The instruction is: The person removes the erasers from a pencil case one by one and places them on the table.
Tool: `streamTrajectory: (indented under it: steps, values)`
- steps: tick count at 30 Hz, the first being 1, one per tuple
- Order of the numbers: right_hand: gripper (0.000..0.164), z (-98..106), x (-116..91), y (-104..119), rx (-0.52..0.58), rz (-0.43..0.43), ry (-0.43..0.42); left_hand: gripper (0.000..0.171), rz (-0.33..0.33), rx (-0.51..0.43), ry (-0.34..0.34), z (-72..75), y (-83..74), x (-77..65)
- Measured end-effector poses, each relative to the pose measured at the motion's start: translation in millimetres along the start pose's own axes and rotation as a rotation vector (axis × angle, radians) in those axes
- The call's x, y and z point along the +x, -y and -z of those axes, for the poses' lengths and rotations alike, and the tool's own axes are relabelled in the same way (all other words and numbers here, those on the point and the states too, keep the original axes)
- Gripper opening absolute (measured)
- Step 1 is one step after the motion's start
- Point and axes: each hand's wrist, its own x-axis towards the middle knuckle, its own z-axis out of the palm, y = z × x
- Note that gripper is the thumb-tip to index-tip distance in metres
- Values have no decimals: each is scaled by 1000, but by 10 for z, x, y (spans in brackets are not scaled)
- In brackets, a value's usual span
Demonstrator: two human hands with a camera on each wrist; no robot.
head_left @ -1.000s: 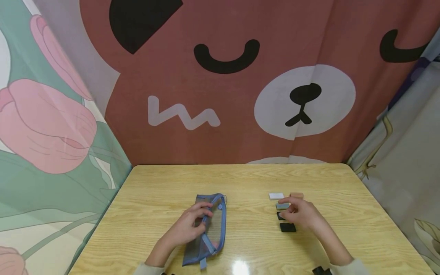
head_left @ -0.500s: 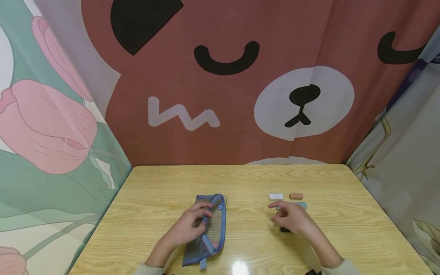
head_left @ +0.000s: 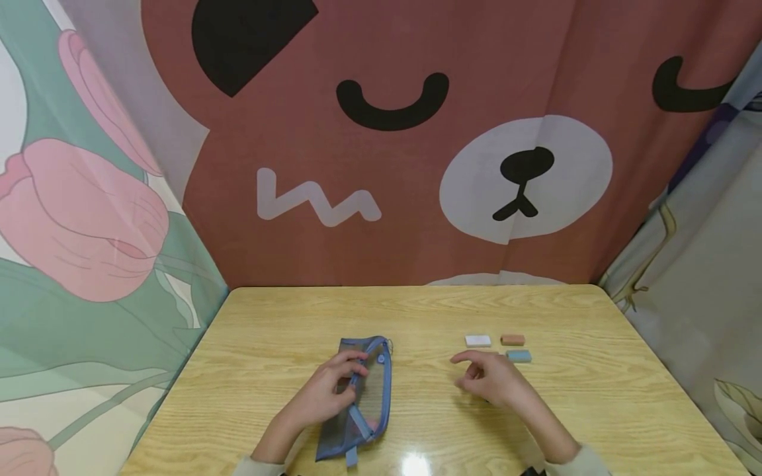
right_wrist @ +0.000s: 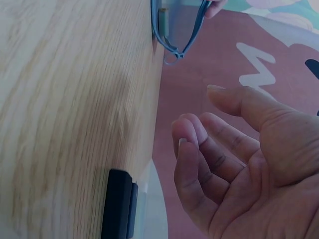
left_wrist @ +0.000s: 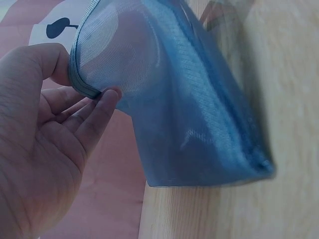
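Note:
My left hand point(head_left: 330, 390) holds the blue mesh zip pouch point(head_left: 385, 396) on the table. In the left wrist view its thumb and fingers pinch the pouch's zipped edge point(left_wrist: 79, 84). My right hand point(head_left: 494, 380) hovers right of the pouch, its fingers loosely curled. The right wrist view shows nothing between them. Below that hand lies a black block point(right_wrist: 115, 206), with a second dark block point(right_wrist: 132, 209) beside it; the head view mostly hides them. Small blocks lie behind the hand: white point(head_left: 478, 341), orange-brown point(head_left: 512, 340) and light blue point(head_left: 519, 356).
Inside the pouch a small greenish piece point(right_wrist: 163, 22) shows through, and a pinkish one point(head_left: 372, 423) near its front end. The wooden table point(head_left: 286, 317) meets a bear-print curtain point(head_left: 297, 251) at its far edge.
The right hand has moved left, from over the blocks toward the pouch. The light blue block has come into view from behind it. The left hand and pouch have stayed put.

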Motion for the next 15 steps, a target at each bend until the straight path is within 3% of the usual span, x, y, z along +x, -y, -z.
streamTrajectory:
  steps: [15]
  values:
    - [40,-164,67,132,-9,51,53,32,3,0,-3,-6,-9,3]
